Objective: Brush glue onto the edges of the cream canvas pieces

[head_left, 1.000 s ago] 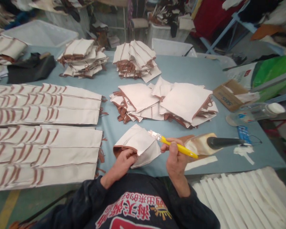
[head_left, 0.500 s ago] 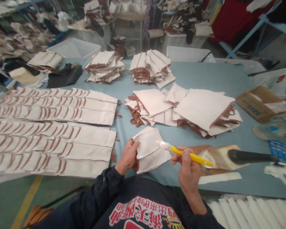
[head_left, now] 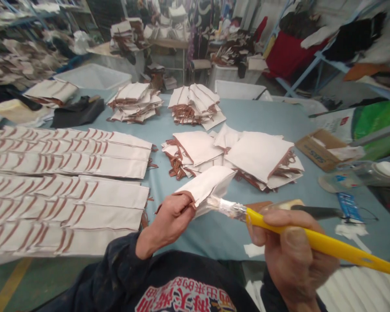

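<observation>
My left hand (head_left: 172, 219) is closed on the brown-edged side of a white fabric piece (head_left: 211, 180), which is lifted and tilted above the table. In my right hand (head_left: 295, 251) is a yellow-handled brush (head_left: 331, 245), gripped between thumb and fingers. Its white-coated bristles touch or nearly touch the lower edge of the piece, close to my left fingers. Behind the piece lies a loose pile of white pieces with brown edges (head_left: 260, 156). Rows of overlapping white pieces (head_left: 107, 195) cover the left side.
Two more stacks (head_left: 134, 102) stand at the back of the blue-green table (head_left: 256, 117). On the right are a cardboard box (head_left: 325, 151), a clear jar (head_left: 383, 173) and a black handle (head_left: 318, 211). White bins (head_left: 240, 91) sit beyond the far edge.
The fabric piece has been lifted off the table and tilted. My right hand and the brush have come closer to the camera, with the bristles now at the piece's edge. The view has shifted.
</observation>
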The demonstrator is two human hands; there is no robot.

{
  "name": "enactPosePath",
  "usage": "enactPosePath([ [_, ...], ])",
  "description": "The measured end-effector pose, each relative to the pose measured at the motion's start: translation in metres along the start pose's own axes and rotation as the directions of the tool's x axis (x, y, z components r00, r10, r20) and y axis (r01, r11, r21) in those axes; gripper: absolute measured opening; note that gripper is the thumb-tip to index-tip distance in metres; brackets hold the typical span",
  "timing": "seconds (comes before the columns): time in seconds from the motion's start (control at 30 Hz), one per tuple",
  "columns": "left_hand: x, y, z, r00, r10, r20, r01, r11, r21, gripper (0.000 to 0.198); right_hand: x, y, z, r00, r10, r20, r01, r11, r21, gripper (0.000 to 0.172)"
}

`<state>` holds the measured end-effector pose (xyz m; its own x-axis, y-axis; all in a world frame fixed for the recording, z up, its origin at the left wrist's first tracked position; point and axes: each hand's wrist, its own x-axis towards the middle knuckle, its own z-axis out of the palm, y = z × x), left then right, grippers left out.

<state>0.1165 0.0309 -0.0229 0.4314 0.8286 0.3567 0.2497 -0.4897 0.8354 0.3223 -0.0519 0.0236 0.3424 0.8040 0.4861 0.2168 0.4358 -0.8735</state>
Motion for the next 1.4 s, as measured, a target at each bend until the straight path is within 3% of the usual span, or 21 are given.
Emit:
enactPosePath([
  [0.07, -0.002, -0.001, 0.002, 0.989, 0.146, 0.005, -0.145, 0.985, 0.089, 0.034, 0.000, -0.002, 0.001, 1.000, -0.021, -0.018, 0.021, 1.000, 0.015, 0.017],
  [0.13, -0.006, -0.003, 0.003, 0.975, 0.219, 0.030, -0.221, 0.958, 0.185, 0.031, -0.002, -0.001, 0.002, 0.999, -0.044, -0.004, 0.044, 0.999, -0.020, 0.016],
  [0.33, -0.022, -0.011, 0.003, 0.962, 0.249, 0.109, -0.271, 0.872, 0.407, 0.027, -0.020, -0.003, 0.010, 0.983, -0.078, 0.165, 0.122, 0.954, -0.275, 0.017],
  [0.43, -0.028, -0.013, 0.003, 0.954, 0.281, 0.107, -0.300, 0.855, 0.423, 0.029, -0.027, -0.004, 0.012, 0.983, -0.041, 0.178, 0.083, 0.968, -0.237, 0.019],
  [0.6, -0.034, -0.015, 0.005, 0.945, 0.308, 0.110, -0.325, 0.843, 0.428, 0.029, -0.027, -0.001, 0.012, 0.999, -0.037, 0.038, 0.045, 0.972, -0.230, 0.020],
  [0.8, -0.037, -0.017, 0.011, 0.928, 0.358, 0.104, -0.368, 0.833, 0.413, 0.030, -0.035, -0.007, 0.016, 0.989, 0.019, 0.146, 0.019, 0.966, -0.257, 0.019],
  [0.93, -0.038, -0.016, 0.015, 0.928, 0.359, 0.105, -0.369, 0.837, 0.403, 0.029, -0.035, -0.006, 0.015, 1.000, 0.016, 0.023, -0.008, 0.960, -0.280, 0.021],
  [1.1, -0.039, -0.016, 0.018, 0.931, 0.351, 0.097, -0.361, 0.858, 0.365, 0.030, -0.037, -0.003, 0.016, 0.989, 0.065, 0.130, -0.032, 0.970, -0.242, 0.020],
  [1.23, -0.038, -0.014, 0.020, 0.948, 0.310, 0.079, -0.319, 0.897, 0.307, 0.029, -0.034, 0.000, 0.019, 0.997, 0.058, -0.047, -0.066, 0.979, -0.193, 0.026],
  [1.33, -0.036, -0.010, 0.021, 0.965, 0.248, 0.079, -0.260, 0.939, 0.225, 0.029, -0.029, 0.002, 0.020, 0.992, 0.125, -0.032, -0.128, 0.985, -0.118, 0.030],
  [1.4, -0.033, -0.005, 0.019, 0.987, 0.127, 0.096, -0.140, 0.981, 0.134, 0.028, -0.025, 0.004, 0.018, 0.981, 0.189, -0.037, -0.190, 0.981, -0.045, 0.032],
])
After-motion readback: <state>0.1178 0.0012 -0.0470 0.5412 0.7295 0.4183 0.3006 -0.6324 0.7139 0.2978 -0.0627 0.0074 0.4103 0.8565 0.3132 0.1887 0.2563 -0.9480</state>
